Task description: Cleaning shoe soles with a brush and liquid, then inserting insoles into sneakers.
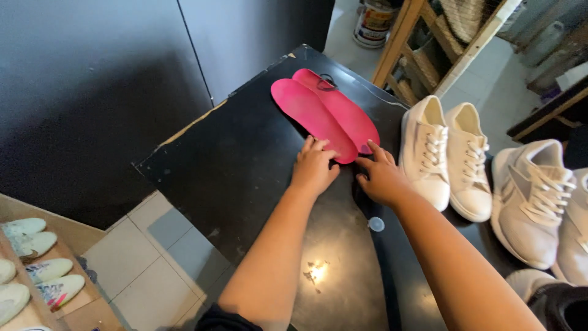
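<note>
Two pink insoles (324, 110) lie side by side, partly overlapping, on a black table (245, 165). My left hand (313, 167) rests palm down with its fingertips on the near end of the left insole. My right hand (381, 178) lies flat beside it, fingertips touching the near end of the right insole. Neither hand grips anything. A pair of white lace-up sneakers (447, 156) stands just right of my right hand.
Another pale sneaker (533, 196) sits at the right edge of the table. A small round white cap (376, 224) lies near my right forearm. A wooden shelf unit (429, 49) stands behind the table. Pale insoles (30, 263) fill a wooden rack at lower left.
</note>
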